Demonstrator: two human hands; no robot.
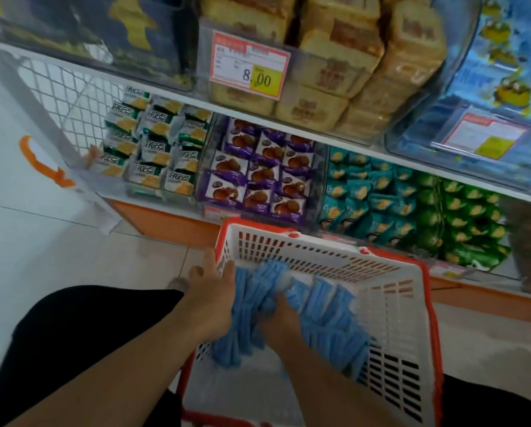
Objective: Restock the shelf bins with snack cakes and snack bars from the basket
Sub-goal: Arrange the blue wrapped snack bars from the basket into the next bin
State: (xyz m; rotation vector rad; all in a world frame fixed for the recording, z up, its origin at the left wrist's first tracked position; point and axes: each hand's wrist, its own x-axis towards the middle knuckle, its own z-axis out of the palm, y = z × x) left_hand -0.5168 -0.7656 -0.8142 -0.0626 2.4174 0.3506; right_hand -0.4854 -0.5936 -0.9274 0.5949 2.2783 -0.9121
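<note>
Snack bars [329, 315] in blue wrappers lay bunched in your basket [390, 297] below the shelf bins [258, 171], your left hand [210, 298] cupped their left side, your right hand [281, 314] dug in, grip hidden.

Snack bars [329, 322] lie in the basket [393, 282] before the shelf bins [258, 167].

Blue snack bars [329, 318] hide the right hand's [281, 315] fingers.
</note>
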